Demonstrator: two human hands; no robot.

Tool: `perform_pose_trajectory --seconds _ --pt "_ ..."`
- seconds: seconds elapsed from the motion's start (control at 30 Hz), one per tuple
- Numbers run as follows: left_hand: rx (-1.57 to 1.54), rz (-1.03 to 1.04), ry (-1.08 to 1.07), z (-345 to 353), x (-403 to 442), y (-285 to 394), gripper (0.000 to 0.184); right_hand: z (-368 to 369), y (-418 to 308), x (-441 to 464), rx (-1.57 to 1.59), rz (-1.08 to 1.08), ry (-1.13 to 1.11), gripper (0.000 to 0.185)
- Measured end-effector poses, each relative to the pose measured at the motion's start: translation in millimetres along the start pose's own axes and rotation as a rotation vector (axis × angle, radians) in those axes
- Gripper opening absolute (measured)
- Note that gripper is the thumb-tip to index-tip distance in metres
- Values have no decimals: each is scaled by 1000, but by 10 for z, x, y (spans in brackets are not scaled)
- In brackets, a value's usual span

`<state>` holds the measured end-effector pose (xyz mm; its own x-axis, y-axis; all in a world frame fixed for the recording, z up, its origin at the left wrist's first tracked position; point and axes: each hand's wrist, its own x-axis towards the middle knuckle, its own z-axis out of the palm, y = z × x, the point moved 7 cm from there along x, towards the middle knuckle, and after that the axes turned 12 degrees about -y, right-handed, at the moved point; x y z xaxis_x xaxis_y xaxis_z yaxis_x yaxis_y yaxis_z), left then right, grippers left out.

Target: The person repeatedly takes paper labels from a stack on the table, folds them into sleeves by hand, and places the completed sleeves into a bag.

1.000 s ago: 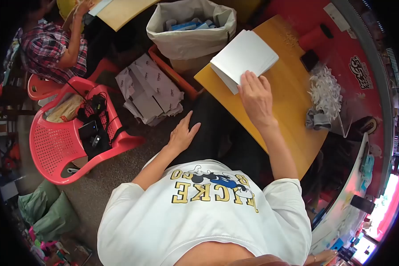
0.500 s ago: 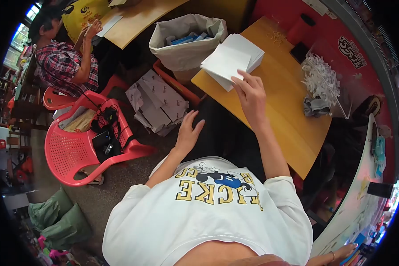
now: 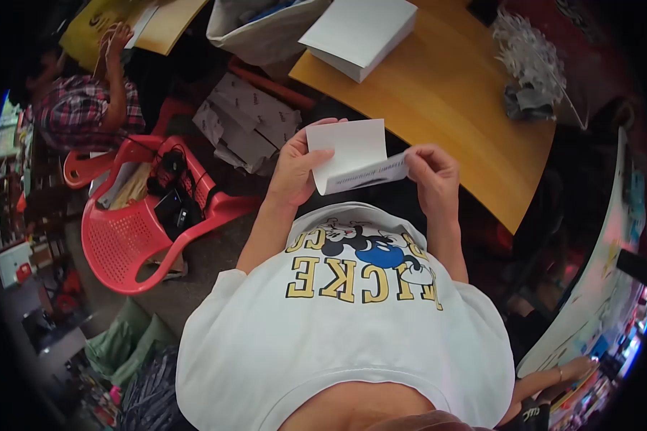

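A white folded paper [image 3: 352, 147] is held up in front of my chest between both hands. My left hand [image 3: 295, 165] grips its left side, with the thumb lying over the inner face. My right hand [image 3: 435, 179] pinches the right end of the near flap, whose outer side carries dark printed text. The paper stands partly unfolded, its two halves apart. Beyond it, a stack of white papers [image 3: 366, 32] rests on the wooden table [image 3: 453, 100], and neither hand touches it.
A pink plastic chair [image 3: 122, 251] holding cables stands at left. Flattened cardboard [image 3: 244, 118] lies beneath a cloth bag [image 3: 266, 32]. White shredded strips [image 3: 528, 54] sit on the table's right. A person in a plaid shirt [image 3: 86, 108] sits far left; another person's arm [image 3: 553, 377] shows lower right.
My right hand has come from the stack toward my chest with a folded paper. My left hand has risen and taken hold of its other side. The view has tilted downward.
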<state>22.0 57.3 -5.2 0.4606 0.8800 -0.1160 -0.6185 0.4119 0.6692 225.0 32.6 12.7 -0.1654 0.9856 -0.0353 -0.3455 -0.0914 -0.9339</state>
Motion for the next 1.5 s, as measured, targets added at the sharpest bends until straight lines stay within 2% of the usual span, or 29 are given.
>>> perform_pose_trajectory --seconds 0.03,0.17,0.27,0.37,0.4,0.47,0.5,0.57,0.6,0.7,0.8,0.87,0.9,0.97,1.0,1.07,1.13,1.2,1.33,1.4,1.5 --pt "68 36 -30 47 5 30 42 -33 19 23 86 -20 40 7" --pt "148 38 -48 77 43 11 37 5 -84 118 -76 -119 50 7" --pt "249 78 -88 95 97 18 36 16 -19 178 -31 -61 23 5" --pt "723 323 -117 240 49 221 43 -65 34 214 17 -18 43 7" --pt "723 328 -113 238 40 234 43 -62 35 222 15 -18 37 7" --pt "929 452 -112 308 -13 315 34 -55 73 231 108 10 30 7" --pt "929 449 -109 304 -11 329 34 -38 77 239 109 14 29 7" --pt "1232 491 -216 434 -27 330 32 39 164 265 189 120 -14 7" --pt "1230 487 -215 443 -42 339 32 22 200 266 190 123 -12 7" --pt "1504 521 -386 632 -109 298 23 -34 417 270 296 185 15 8" --pt "1477 480 -387 626 -123 234 28 -43 488 300 369 128 57 9" --pt "1393 450 -165 542 -166 328 35 -149 428 318 358 -12 166 8" --pt "1372 463 -26 443 -203 383 37 -169 404 332 356 -17 165 8" --pt "682 267 210 11 -268 248 27 -318 186 291 150 -188 273 8" --pt "529 86 244 -97 -264 181 20 -326 108 294 118 -226 255 8" --pt "254 -133 149 -36 -194 47 21 -269 37 321 97 -221 213 8" --pt "227 -155 152 -17 -148 -12 21 -197 5 319 75 -212 168 8" --pt "102 -293 63 37 -103 -119 22 -116 8 337 63 -173 126 7" --pt "155 -289 73 -85 -43 -203 21 -138 55 318 54 -108 126 6" --pt "286 -207 69 -80 -45 -181 17 -137 100 314 59 -39 164 6" --pt "283 -99 41 -21 -56 -218 20 -139 126 321 37 -44 185 6"
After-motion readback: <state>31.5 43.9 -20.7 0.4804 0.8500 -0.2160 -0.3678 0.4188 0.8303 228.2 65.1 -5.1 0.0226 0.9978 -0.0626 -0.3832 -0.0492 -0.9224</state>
